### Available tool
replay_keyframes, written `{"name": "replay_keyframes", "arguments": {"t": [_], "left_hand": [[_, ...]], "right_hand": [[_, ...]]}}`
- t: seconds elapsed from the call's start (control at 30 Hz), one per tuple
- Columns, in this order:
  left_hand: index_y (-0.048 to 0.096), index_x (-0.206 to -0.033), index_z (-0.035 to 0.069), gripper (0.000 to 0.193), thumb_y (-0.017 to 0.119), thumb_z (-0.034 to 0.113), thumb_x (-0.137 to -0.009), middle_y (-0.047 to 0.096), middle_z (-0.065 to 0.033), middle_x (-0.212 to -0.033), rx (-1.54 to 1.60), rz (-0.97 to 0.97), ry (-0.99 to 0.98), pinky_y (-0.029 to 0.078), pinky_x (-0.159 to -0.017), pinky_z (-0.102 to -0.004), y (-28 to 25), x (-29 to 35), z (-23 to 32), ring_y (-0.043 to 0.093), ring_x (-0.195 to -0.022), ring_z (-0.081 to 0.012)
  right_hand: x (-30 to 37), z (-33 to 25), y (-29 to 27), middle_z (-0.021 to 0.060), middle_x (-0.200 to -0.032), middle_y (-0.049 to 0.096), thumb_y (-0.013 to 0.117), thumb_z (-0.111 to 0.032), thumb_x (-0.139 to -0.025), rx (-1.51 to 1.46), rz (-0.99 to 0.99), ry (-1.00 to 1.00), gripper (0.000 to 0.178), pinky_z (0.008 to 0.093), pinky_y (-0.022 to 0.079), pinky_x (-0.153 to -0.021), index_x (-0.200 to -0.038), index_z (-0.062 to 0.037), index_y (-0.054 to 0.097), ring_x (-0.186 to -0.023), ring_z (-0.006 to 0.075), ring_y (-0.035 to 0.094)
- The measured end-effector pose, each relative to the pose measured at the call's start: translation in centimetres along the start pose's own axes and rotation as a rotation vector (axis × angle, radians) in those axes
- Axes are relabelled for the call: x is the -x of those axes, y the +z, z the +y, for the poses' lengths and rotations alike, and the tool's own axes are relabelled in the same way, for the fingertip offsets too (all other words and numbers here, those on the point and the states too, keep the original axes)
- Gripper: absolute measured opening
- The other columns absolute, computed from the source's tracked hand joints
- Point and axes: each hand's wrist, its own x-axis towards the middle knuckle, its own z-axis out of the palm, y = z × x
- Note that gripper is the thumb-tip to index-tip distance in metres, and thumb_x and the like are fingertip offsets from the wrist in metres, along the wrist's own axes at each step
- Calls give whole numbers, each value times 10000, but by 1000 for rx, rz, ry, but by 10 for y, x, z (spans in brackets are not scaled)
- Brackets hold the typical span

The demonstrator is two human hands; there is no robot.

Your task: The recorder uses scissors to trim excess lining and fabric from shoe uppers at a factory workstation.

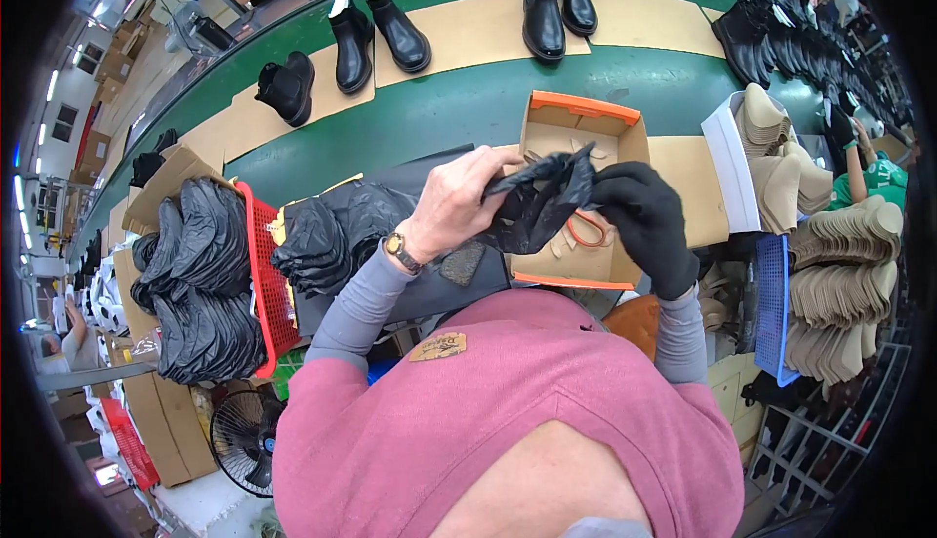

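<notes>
My bare left hand [457,201], with a watch at the wrist, pinches one side of a black, crinkled, plastic-like piece [532,211]. My right hand [646,221], in a black glove, has its fingers closed on the other side of it. The piece is held up in front of me, over the left side of an open cardboard box [625,148] with orange edges. An orange scissor-like handle [589,231] lies in the box among beige scraps. Left of my left hand, a pile of similar black pieces [317,240] rests on a dark surface.
A red basket [262,275] stands beside stacked black pieces [210,236]. To the right are a white box [730,162] and a blue basket [773,309] with beige insole-shaped pieces [841,289]. Black boots [353,45] stand on cardboard along the green conveyor [439,99]. Other people work beyond it.
</notes>
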Motion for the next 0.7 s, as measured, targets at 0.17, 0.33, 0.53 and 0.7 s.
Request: {"name": "replay_keyframes", "arguments": {"t": [0.17, 0.33, 0.53, 0.7], "left_hand": [[573, -1249, 71, 532, 716, -23, -745, 593, -111, -804, 147, 113, -114, 485, -634, -330, -8, 0, -8, 579, -668, -235], [548, -1286, 75, 584, 717, -31, -737, 573, -119, -778, 58, 141, -178, 488, -617, -340, -1, -3, -2, 573, -647, -235], [500, -1338, 74, 636, 695, -52, -746, 589, -112, -768, 126, 133, -78, 495, -610, -329, 6, -7, 7, 597, -634, -241], [531, -1316, 68, 580, 695, -23, -767, 651, -138, -890, 130, 224, -217, 491, -717, -311, -3, -4, 4, 586, -711, -201]], "right_hand": [[10, 18, -21, 107, -1027, 659, 612, 89, -718, -207, -31, 89, 186, 343, 502, -816, -824, -48, 678, -978, 281, 629], [9, -7, -46, 132, -990, 655, 604, 97, -738, 17, 166, 159, 242, 387, 463, -898, -910, -63, 662, -991, 308, 611], [-27, -58, -15, 132, -1066, 637, 722, 20, -699, 139, -54, -244, 411, 391, 460, -911, -1094, -57, 639, -1020, 301, 604], [-9, -31, 6, 106, -899, 623, 714, 16, -715, 166, -26, -145, 348, 381, 487, -743, -1045, -76, 649, -837, 305, 601]]}}
